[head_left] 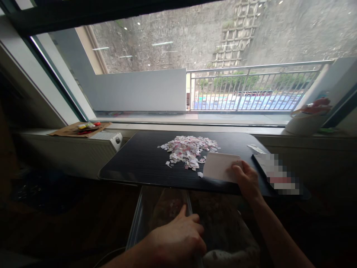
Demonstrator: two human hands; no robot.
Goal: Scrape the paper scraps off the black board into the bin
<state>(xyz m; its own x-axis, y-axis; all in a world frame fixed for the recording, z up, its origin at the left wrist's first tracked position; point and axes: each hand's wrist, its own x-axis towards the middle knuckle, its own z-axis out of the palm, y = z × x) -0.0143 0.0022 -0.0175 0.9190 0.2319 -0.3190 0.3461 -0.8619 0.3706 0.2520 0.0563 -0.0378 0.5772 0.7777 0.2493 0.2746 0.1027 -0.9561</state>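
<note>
On the dark tabletop (134,160) lies a loose heap of small cut paper scraps (188,147), mostly white with some pink. My right hand (247,178) pinches a flat white card (219,166) at its right end. The card's left edge is close to the scraps, beside one loose piece near the table's front. Below the front edge, my left hand (180,230) grips the right side of a clear plastic bin (136,219), its index finger stretched along the rim. Dim scraps show inside the bin; much of it is in shadow or hidden by my hand and forearm.
A dark tray (262,169) with a blurred-out item stands at the table's right, near a whitish strip (256,149). Behind are a window sill (167,127), a radiator (83,152), cardboard (69,129) with small tools, and a white container (304,123).
</note>
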